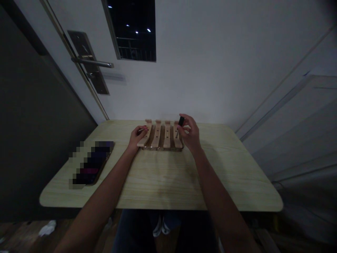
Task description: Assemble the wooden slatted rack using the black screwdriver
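A wooden rack [167, 138] of several pale upright slats lies on the table, each slat hooked at its far end and marked with small dark holes. Behind the slats runs a darker brown, shiny backing. My left hand [138, 135] has its fingers closed on the leftmost slat at the rack's left edge. In my right hand [191, 131] is a screwdriver [181, 121] with a short black handle, pinched between thumb and fingers. Its thin shaft slants down to the rightmost slat, near the lower hole. Whether the tip sits in a screw is too small to tell.
A phone [94, 163], partly pixelated, lies on the left of the light wooden table [163, 182]. Beyond the table's far edge stands a white door [197, 70] with a metal handle [92, 62] and a dark window [134, 31].
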Demonstrator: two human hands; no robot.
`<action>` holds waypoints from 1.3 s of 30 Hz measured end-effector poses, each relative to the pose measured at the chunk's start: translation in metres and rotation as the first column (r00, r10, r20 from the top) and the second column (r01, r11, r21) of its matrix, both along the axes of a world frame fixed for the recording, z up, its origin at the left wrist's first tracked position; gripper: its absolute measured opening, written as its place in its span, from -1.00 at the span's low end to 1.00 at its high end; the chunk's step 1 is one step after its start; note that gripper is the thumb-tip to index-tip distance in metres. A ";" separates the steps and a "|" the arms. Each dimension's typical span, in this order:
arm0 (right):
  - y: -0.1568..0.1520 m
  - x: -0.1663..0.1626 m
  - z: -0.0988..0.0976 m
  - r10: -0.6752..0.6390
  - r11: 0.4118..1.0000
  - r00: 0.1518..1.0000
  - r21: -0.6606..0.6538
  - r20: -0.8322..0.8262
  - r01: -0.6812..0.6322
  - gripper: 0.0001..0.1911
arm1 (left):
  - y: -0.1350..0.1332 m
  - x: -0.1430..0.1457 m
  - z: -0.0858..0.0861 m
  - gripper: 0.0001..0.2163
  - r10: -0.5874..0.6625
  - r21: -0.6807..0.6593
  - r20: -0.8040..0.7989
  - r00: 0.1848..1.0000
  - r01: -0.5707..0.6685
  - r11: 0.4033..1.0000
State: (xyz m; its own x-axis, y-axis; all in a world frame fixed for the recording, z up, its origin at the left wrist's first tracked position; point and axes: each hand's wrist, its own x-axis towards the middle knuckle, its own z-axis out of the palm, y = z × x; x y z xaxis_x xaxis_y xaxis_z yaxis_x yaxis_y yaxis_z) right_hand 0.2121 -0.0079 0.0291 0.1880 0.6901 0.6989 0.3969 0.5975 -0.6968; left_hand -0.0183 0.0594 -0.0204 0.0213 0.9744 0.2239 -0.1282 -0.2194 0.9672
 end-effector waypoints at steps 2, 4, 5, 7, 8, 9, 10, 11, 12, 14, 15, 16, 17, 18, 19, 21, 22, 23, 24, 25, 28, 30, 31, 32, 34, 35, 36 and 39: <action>-0.001 0.001 -0.001 0.005 1.000 1.000 -0.027 -0.012 -0.005 -0.57 | 0.001 0.000 0.000 -0.63 -0.002 -0.004 0.003 1.000 0.002 1.000; -0.002 0.001 -0.004 0.048 0.995 0.999 -0.089 -0.010 -0.049 -0.48 | 0.001 0.000 0.000 -0.63 -0.003 -0.001 -0.004 1.000 0.003 1.000; -0.002 0.001 -0.005 0.078 0.990 0.997 -0.121 -0.010 -0.079 -0.43 | 0.001 0.000 0.000 -0.63 -0.003 0.004 -0.003 1.000 0.003 1.000; -0.003 0.000 -0.006 0.130 0.978 0.991 -0.163 -0.031 -0.134 -0.36 | 0.001 0.000 -0.001 -0.64 -0.004 0.014 0.010 1.000 0.004 1.000; -0.003 -0.001 -0.007 0.148 0.974 0.987 -0.168 -0.058 -0.155 -0.33 | 0.001 0.000 -0.002 -0.65 -0.005 0.019 0.014 1.000 0.004 1.000; -0.003 -0.002 -0.006 0.156 0.973 0.983 -0.159 -0.096 -0.170 -0.31 | 0.001 0.000 -0.002 -0.66 -0.004 0.028 0.011 1.000 0.004 1.000; -0.002 -0.003 -0.005 0.157 0.975 0.977 -0.139 -0.141 -0.176 -0.31 | 0.000 -0.001 -0.003 -0.66 -0.002 0.044 -0.004 1.000 0.002 0.999; -0.002 -0.003 -0.004 0.150 0.979 0.970 -0.106 -0.191 -0.172 -0.32 | 0.000 -0.001 -0.003 -0.67 0.004 0.070 -0.029 1.000 -0.002 0.998; -0.003 -0.004 -0.002 0.135 0.985 0.962 -0.069 -0.236 -0.156 -0.37 | -0.001 -0.002 -0.004 -0.67 0.014 0.107 -0.064 0.998 -0.007 0.994; -0.004 -0.002 0.002 0.080 0.996 0.954 -0.006 -0.290 -0.086 -0.52 | -0.004 -0.003 -0.003 -0.65 0.034 0.191 -0.142 0.989 -0.007 0.982; -0.005 -0.001 0.004 0.044 0.999 0.957 0.005 -0.286 -0.044 -0.59 | -0.005 -0.003 -0.002 -0.64 0.040 0.222 -0.171 0.984 -0.001 0.975; -0.006 0.001 0.005 -0.001 1.000 0.966 0.000 -0.260 0.001 -0.64 | -0.007 -0.004 -0.001 -0.63 0.036 0.239 -0.187 0.982 0.011 0.971; -0.007 0.002 0.006 -0.049 0.999 0.977 -0.018 -0.209 0.046 -0.67 | -0.008 -0.004 -0.001 -0.62 0.019 0.244 -0.189 0.982 0.028 0.969; -0.008 0.004 0.006 -0.089 0.996 0.985 -0.039 -0.145 0.084 -0.70 | -0.009 -0.003 0.000 -0.62 0.001 0.241 -0.175 0.985 0.042 0.970; -0.009 0.005 0.006 -0.120 0.991 0.989 -0.064 -0.082 0.115 -0.72 | -0.010 -0.003 0.001 -0.61 -0.010 0.237 -0.149 0.989 0.046 0.970; -0.010 0.007 0.003 -0.160 0.978 0.987 -0.132 0.025 0.162 -0.76 | -0.010 -0.002 0.000 -0.57 0.003 0.228 -0.090 0.996 0.018 0.973; -0.009 0.007 0.002 -0.180 0.967 0.982 -0.174 0.056 0.188 -0.76 | -0.009 -0.001 -0.001 -0.54 0.031 0.219 -0.070 0.997 -0.014 0.976; -0.008 0.008 0.000 -0.201 0.952 0.977 -0.221 0.074 0.213 -0.75 | -0.008 -0.001 -0.002 -0.50 0.062 0.201 -0.066 0.996 -0.048 0.978; -0.008 0.009 -0.002 -0.223 0.933 0.972 -0.271 0.081 0.236 -0.73 | -0.008 -0.001 -0.003 -0.47 0.085 0.177 -0.078 0.993 -0.070 0.982; -0.007 0.009 -0.004 -0.235 0.914 0.969 -0.321 0.076 0.247 -0.70 | -0.008 -0.002 -0.003 -0.46 0.090 0.150 -0.108 0.990 -0.073 0.986; -0.005 0.012 -0.010 -0.186 0.881 0.981 -0.432 0.055 0.191 -0.64 | -0.009 -0.004 -0.002 -0.57 0.039 0.104 -0.244 0.969 -0.013 0.995; -0.005 0.013 -0.012 -0.147 0.859 0.988 -0.489 0.048 0.151 -0.60 | -0.011 -0.004 0.003 -0.62 0.011 0.113 -0.295 0.956 0.023 0.993; -0.005 0.014 -0.013 -0.133 0.841 0.990 -0.524 0.040 0.134 -0.59 | -0.013 -0.004 0.005 -0.62 0.006 0.122 -0.294 0.956 0.031 0.992; -0.005 0.014 -0.013 -0.121 0.820 0.992 -0.560 0.029 0.117 -0.59 | -0.014 -0.003 0.008 -0.62 0.002 0.132 -0.278 0.960 0.036 0.991; -0.005 0.014 -0.012 -0.109 0.780 0.994 -0.621 -0.004 0.083 -0.59 | -0.018 -0.001 0.013 -0.64 -0.011 0.159 -0.255 0.967 0.054 0.986; -0.005 0.014 -0.012 -0.106 0.769 0.994 -0.636 -0.022 0.068 -0.60 | -0.019 0.000 0.015 -0.64 -0.006 0.186 -0.250 0.968 0.055 0.981; -0.005 0.014 -0.011 -0.099 0.763 0.994 -0.644 -0.038 0.051 -0.60 | -0.020 0.001 0.017 -0.65 -0.001 0.210 -0.239 0.971 0.053 0.976; -0.006 0.012 -0.008 -0.070 0.751 0.993 -0.661 -0.096 -0.011 -0.57 | -0.022 0.003 0.019 -0.64 -0.006 0.244 -0.179 0.984 0.050 0.968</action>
State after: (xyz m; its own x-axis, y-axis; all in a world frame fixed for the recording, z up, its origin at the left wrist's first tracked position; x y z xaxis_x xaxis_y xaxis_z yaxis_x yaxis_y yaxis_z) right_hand 0.2244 -0.0138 0.0210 0.2616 0.9641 0.0463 0.3047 -0.0370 -0.9517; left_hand -0.0153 0.0377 -0.0016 0.1083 0.8877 0.4476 0.0290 -0.4529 0.8911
